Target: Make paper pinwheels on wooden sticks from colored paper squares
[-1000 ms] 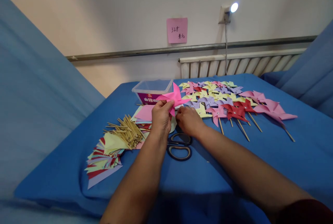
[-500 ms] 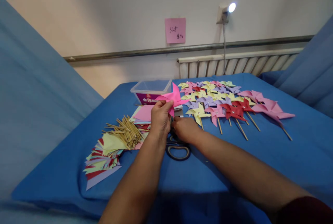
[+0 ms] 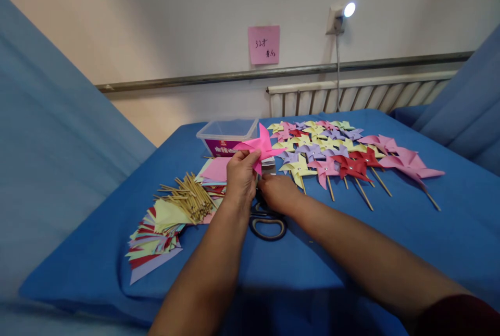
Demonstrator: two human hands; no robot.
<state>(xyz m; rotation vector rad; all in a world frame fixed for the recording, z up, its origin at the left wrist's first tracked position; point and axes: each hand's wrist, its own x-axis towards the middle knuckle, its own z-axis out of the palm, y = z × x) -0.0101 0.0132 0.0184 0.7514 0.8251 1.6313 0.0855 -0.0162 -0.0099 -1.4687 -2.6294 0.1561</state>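
A bright pink paper pinwheel (image 3: 262,144) is pinched in my left hand (image 3: 242,172), its folded blades pointing up and to the right. Just right of and below it, my right hand (image 3: 278,191) is lowered near the table with its fingers curled. What those fingers hold, if anything, is hidden behind the hand. Black-handled scissors (image 3: 267,227) lie on the table below my right hand, their blades out of sight. Pink paper sheets (image 3: 217,169) sit in a stack to the left of my left hand.
Finished pinwheels (image 3: 326,168) on sticks cover the back right of the blue-covered table (image 3: 312,258). Wooden sticks (image 3: 191,198) and fanned coloured paper (image 3: 154,245) lie at left. Behind my left hand stands a clear plastic box (image 3: 228,130). Blue curtains (image 3: 50,143) hang on both sides.
Almost nothing differs. My left hand keeps its grip on the pink pinwheel, and my right hand has shifted very slightly upward beside it.
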